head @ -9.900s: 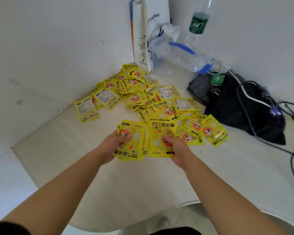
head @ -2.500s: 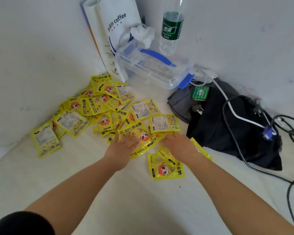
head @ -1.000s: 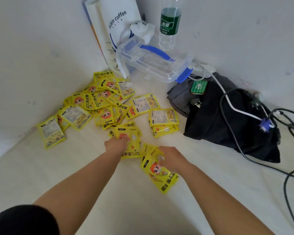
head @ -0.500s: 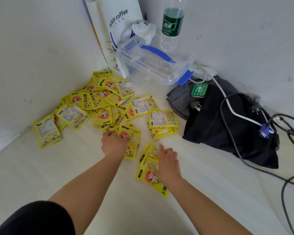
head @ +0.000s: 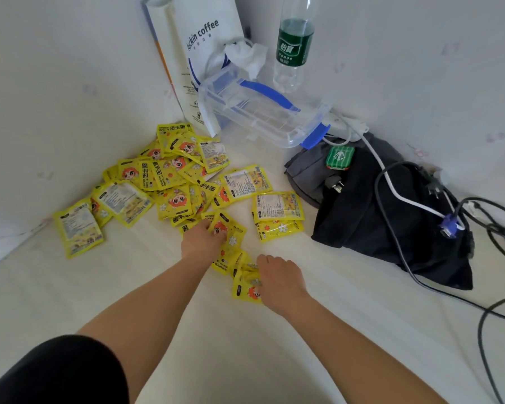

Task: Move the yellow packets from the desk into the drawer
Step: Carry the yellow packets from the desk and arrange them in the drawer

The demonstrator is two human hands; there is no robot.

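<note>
Several yellow packets lie heaped on the white desk in the corner by the walls. Two more packets lie stacked to the right of the heap, and a single packet sits at its left end. My left hand is curled on a few packets at the heap's near edge. Just beside it, my right hand covers and grips a small stack of packets. No drawer is in view.
A white coffee paper bag, a clear plastic box with a blue handle and a green-labelled bottle stand at the back. A black bag with a green tin and tangled cables fills the right side.
Both hands have drawn a few packets out of the heap toward the near side. The right hand set its stack down flat, and its fingers now curl over it.
</note>
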